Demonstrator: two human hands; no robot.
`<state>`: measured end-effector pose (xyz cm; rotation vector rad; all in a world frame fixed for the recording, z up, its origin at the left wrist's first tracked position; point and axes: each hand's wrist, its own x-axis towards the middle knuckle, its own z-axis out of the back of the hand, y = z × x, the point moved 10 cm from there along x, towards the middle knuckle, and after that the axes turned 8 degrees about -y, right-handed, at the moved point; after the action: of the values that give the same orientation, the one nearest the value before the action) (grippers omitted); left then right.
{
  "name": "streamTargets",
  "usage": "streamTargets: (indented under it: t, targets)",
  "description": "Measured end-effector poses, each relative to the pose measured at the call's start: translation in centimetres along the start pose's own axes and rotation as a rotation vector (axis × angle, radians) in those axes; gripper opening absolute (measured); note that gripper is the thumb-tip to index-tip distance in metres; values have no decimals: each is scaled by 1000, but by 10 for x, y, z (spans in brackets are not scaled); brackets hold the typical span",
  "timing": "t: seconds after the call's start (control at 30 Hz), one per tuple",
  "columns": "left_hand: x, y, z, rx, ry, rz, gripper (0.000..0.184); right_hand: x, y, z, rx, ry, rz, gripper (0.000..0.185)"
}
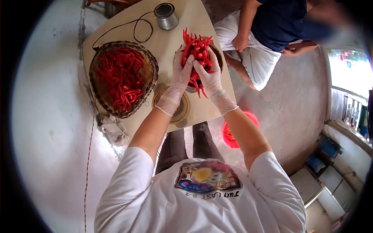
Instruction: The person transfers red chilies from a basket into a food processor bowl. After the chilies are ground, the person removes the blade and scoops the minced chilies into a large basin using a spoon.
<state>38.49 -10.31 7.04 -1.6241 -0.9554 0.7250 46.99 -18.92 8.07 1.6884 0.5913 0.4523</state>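
Both my hands wear thin see-through gloves and press together around a bunch of red chili peppers [199, 50]. My left hand [182, 72] grips the bunch from the left, my right hand [210, 73] from the right. Some peppers stick up above the fingers and a few hang down below. Under the bunch is a round brown bowl [218, 58], mostly hidden by the hands and peppers. To the left, a woven basket [152, 64] holds many more red chili peppers [121, 75]. A round lid-like disc [187, 110] lies beneath my left wrist.
On the table [198, 17] stands a silver cylindrical appliance [166, 16] with a black cord [136, 24]. A pink basin [251, 117] with red pieces is on the floor at right. Another person [278, 25] sits beyond the table's right edge. A cloth [113, 130] hangs near the left corner.
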Motion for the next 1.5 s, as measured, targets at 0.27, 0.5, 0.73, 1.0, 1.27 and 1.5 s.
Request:
streamTargets:
  t: [0.27,0.5,0.73,1.0,1.27,1.5]
  targets:
    - [3,8,-1,-132,-1,62,48,11,-25,6,-81,173,55,62]
    - [-3,30,14,88,28,53,29,11,4,4,-463,286,189,53]
    - [-15,44,19,598,63,161,36,8,-7,12,-858,328,310,50]
    - [-9,-20,55,367,44,320,31,15,26,19,-861,232,313,29]
    - [-42,-28,155,316,-105,436,25,-5,19,-9,-1079,358,364,22]
    - [-91,-5,236,264,-220,528,25,22,-34,1,-1176,395,250,29]
